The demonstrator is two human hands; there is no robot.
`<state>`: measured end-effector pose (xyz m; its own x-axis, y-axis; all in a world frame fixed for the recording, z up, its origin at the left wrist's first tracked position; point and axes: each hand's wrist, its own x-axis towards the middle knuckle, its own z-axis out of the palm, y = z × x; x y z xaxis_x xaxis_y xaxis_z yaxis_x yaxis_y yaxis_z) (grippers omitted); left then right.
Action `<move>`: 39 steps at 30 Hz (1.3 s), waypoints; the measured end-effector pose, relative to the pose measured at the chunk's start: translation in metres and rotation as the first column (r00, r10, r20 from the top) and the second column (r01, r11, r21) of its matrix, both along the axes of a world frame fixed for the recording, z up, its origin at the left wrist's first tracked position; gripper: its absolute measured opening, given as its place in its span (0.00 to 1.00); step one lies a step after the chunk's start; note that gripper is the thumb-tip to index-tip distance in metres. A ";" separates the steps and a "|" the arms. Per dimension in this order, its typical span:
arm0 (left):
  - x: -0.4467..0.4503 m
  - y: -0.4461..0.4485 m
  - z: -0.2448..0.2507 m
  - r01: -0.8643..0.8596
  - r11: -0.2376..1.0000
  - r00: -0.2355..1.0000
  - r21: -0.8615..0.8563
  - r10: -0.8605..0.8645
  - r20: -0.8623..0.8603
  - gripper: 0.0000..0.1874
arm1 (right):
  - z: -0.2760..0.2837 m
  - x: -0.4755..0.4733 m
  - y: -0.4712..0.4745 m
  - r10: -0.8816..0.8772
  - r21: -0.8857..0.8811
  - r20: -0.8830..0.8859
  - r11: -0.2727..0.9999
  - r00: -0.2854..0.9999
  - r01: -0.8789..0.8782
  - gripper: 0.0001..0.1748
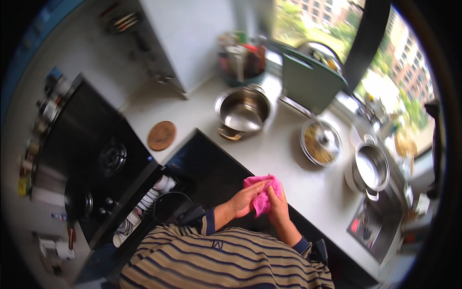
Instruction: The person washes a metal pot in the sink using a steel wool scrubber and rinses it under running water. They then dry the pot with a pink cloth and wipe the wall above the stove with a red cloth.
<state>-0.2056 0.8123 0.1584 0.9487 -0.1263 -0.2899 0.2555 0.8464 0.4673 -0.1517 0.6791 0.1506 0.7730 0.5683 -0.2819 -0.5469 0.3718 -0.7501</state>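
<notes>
A bright pink cloth (262,206) is bunched between both hands, in front of the counter edge. My left hand (245,200) grips its left side, and my right hand (278,205) grips the right side with the thumb lying on top. Beyond them, a steel pot (242,110) without a lid stands on the white countertop (278,155). To the right of it is a bowl (321,141) with a clear lid, with yellowish food showing through. Farther right, another steel pot (371,168) sits near the sink (375,225).
A round brown trivet (161,136) lies near the black gas stove (108,159). Below it, a pulled-out drawer holds white dishes (148,198). A green cutting board (312,77) stands upright by the window. A container of bottles (242,61) occupies the back corner.
</notes>
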 end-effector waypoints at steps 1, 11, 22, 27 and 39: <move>-0.015 0.025 0.004 -0.025 0.999 0.998 0.043 0.023 0.052 0.26 | 0.001 -0.010 0.027 -0.020 -0.017 -0.014 1.000 1.000 0.020 0.24; -0.169 0.282 0.006 -0.370 0.125 0.887 0.921 0.343 0.309 0.31 | -0.051 -0.093 0.343 0.527 -0.349 0.399 0.844 0.750 -0.407 0.18; -0.212 0.432 -0.055 -0.400 -0.136 0.571 0.906 0.737 0.363 0.25 | 0.025 0.002 0.560 0.815 -0.890 0.422 0.289 -0.398 -0.352 0.21; -0.153 0.514 -0.092 -0.261 -0.205 0.532 0.943 0.785 0.318 0.20 | 0.010 0.052 0.684 0.890 -0.567 0.319 0.455 0.325 -0.687 0.31; -0.098 0.607 -0.126 0.421 -0.571 0.764 0.705 0.642 0.063 0.29 | 0.144 0.088 0.965 -0.097 0.305 0.739 0.930 0.666 -0.203 0.33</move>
<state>-0.3039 1.4189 0.0328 0.5304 0.8294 0.1753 0.7799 -0.5585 0.2827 -0.0632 1.6445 0.2943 0.6017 0.5537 0.5756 0.0982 0.6639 -0.7413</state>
